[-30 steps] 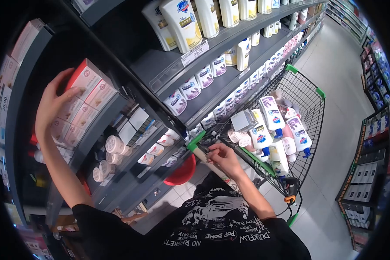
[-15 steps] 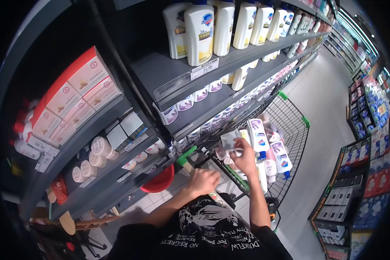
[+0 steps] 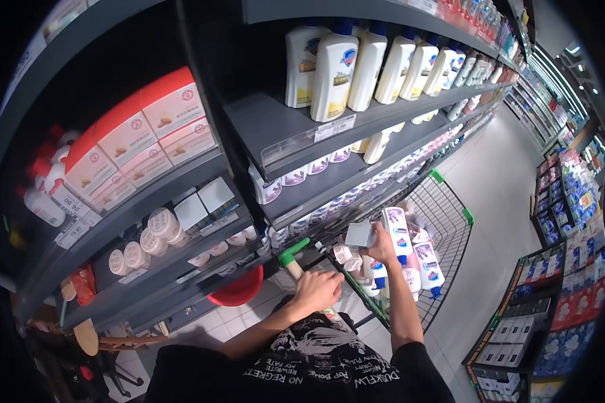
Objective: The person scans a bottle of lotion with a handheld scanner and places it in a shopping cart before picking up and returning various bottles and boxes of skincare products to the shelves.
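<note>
My right hand (image 3: 383, 245) is closed on a small pale grey box (image 3: 361, 235), holding it by its right side over the near end of the shopping cart (image 3: 455, 269). Under and beside that hand, several white pump bottles lie in the cart, one with a purple flower label (image 3: 396, 228) and another at the right (image 3: 425, 262). Round pale jars (image 3: 346, 256) sit at the cart's left side. My left hand (image 3: 318, 290) is curled over the cart handle (image 3: 293, 269), which ends in a green cap.
Dark shelves rise ahead, with white bottles (image 3: 336, 74), pink boxes (image 3: 131, 138), round tubs (image 3: 156, 228) and grey boxes (image 3: 202, 207). A red basin (image 3: 238, 287) is on the floor beneath. Display stands (image 3: 551, 282) line the aisle's right side.
My right hand has turned slightly, so the box's flat face shows more and a bottle near it is uncovered. My left hand stays on the handle. The view has shifted.
</note>
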Demonstrator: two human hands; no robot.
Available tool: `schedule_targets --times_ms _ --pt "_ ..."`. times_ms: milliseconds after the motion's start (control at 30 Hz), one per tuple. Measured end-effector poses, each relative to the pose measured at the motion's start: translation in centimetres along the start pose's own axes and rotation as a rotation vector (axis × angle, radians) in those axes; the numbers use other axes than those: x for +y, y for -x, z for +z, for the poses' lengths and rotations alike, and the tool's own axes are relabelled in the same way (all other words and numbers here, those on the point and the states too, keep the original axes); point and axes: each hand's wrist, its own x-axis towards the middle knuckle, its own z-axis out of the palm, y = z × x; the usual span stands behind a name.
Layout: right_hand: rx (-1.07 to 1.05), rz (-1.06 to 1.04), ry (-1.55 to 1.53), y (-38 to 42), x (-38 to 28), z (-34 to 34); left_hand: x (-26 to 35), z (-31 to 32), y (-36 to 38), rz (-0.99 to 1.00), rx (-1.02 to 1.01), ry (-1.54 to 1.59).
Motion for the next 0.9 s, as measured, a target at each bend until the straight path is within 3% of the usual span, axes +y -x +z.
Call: schedule_targets --times_ms 67,133,200,267,333,367,467,533,633,733,800,867,900 --pt "0.070 0.133 -0.354 1.3 -2.0 -0.4 0.0 -0.2 0.0 -0.043 -0.004 -0.017" --pt "0.268 0.117 -0.271 2.6 -3.5 0.2 0.5 -0.2 -0.2 -0.116 0.021 0.023" --pt "0.315 0.132 -0.508 3.4 -5.0 0.7 0.7 -0.9 -0.4 -0.139 0.054 0.115" --pt "0.285 0.204 -0.671 5.0 -9.8 -1.1 -0.3 -0.4 -1.1 -0.112 0.252 0.440" --pt "0.262 0.167 -0.721 6.1 -11.8 -1.3 -1.8 -0.8 -1.9 -0.246 0.341 0.756" --pt "0.214 0.148 -0.672 6.6 -13.0 -1.8 -2.8 -1.5 -2.0 -0.234 0.369 0.768" --pt "0.071 0.057 -0.866 7.5 -13.7 -0.9 -3.2 -6.0 -1.8 -0.154 0.277 0.626" --pt "0.038 0.022 -0.917 7.7 -14.1 0.3 -3.7 -7.2 -1.4 -0.087 0.078 0.534" --pt "-0.046 -0.204 -0.772 7.7 -15.5 0.5 -3.1 -8.4 -0.7 -0.033 0.047 0.443" --pt "-0.157 -0.060 -1.055 8.6 -17.8 0.7 -3.3 -10.4 0.3 -0.075 -0.010 0.375" --pt "-0.197 -0.117 -1.009 8.9 -17.5 1.8 -3.7 -11.5 1.3 -0.107 -0.018 0.410" --pt "-0.262 -0.087 -1.202 9.4 -18.7 2.6 -4.3 -12.9 2.2 -0.181 -0.065 0.497" --pt "-0.243 -0.069 -1.052 9.8 -19.6 1.8 -4.9 -13.2 2.8 -0.188 -0.012 0.512"
